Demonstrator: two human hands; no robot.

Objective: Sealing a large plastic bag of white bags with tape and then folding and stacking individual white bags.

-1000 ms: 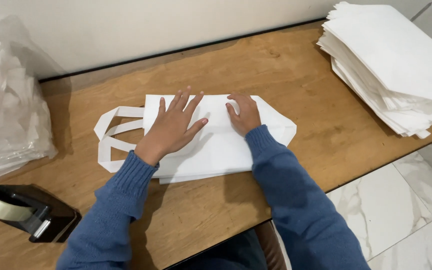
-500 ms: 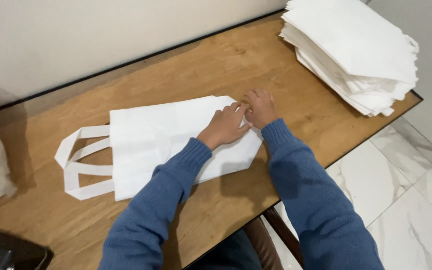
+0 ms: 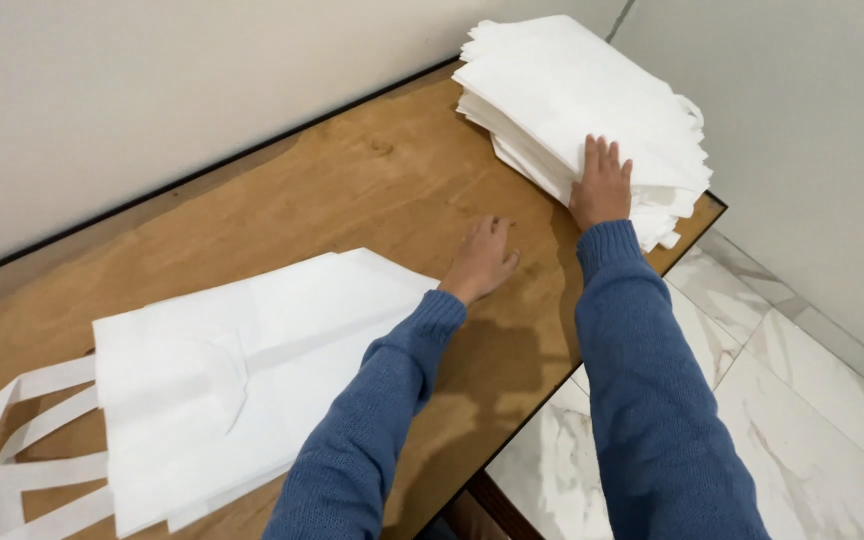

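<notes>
Two hands seen: right hand (image 3: 602,185) laid flat, fingers spread, on bag stack (image 3: 582,100) at table's (image 3: 372,180) far right corner; left hand (image 3: 482,258) flat on bare wood, folded bag (image 3: 242,370) beside it.

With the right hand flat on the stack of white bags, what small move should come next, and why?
Probably curl the right hand to pinch the top bag off the stack of white fabric bags: the palm lies flat, gripping nothing, while the left hand rests on bare wooden table.
</notes>
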